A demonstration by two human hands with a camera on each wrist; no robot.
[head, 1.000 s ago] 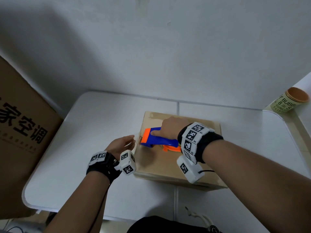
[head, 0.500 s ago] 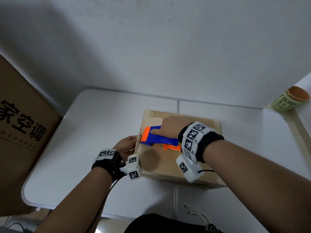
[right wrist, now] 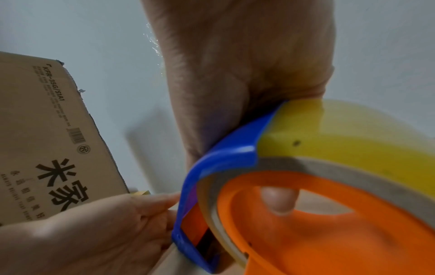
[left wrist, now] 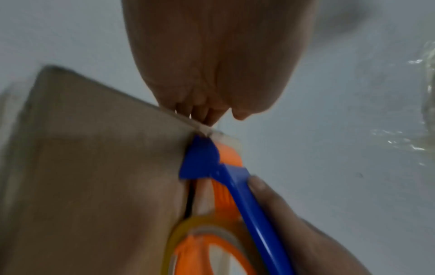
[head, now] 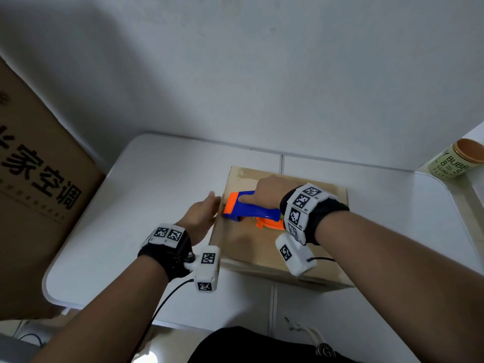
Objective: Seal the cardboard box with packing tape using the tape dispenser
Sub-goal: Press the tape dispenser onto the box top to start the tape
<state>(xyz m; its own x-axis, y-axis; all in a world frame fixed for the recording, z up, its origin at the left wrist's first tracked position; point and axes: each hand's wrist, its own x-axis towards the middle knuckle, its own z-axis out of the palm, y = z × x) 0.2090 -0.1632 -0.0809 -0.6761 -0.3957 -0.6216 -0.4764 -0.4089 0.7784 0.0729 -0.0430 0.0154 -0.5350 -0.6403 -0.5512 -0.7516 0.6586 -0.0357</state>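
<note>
I see the box sitting on the white worktop, nearer its back edge than its front, across the seam that splits the surface in two. My right hand is wrapped around the blue handle of the dispenser, index finger laid along the top, and the dispenser's orange nose sits at the box's left top edge, with the roll of yellowish tape behind it over the lid. My left hand is against the box's left side just below that edge, fingers straight and together with the tips at the cardboard rim; the left wrist view shows those fingertips touching the corner beside the dispenser's blue head. Open worktop lies to the left of the box as far as the rounded left corner, and more to the right up to the right edge. A tall carton printed with black characters stands off the worktop's left edge. A pale green cup with a brown rim lies tilted on a ledge past the far right corner. The wall behind is plain white.
</note>
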